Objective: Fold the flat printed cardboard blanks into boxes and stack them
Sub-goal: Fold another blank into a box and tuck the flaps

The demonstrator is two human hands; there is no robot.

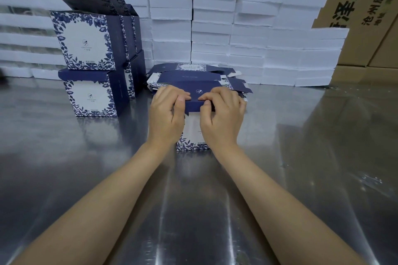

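A blue-and-white floral printed box [193,133] stands upright on the steel table in front of me. My left hand [167,112] and my right hand [221,112] grip its navy top flap from either side, thumbs on the flap's front edge and fingers curled over it. Behind the box lies a pile of flat printed blanks [193,73]. At the left, folded boxes [90,66] are stacked two high in several rows, the upper ones with lids standing open.
Stacks of white foam slabs [247,28] line the back of the table [301,157]. Brown shipping cartons [366,6] stand behind at the right. White slatted trays [21,28] fill the far left.
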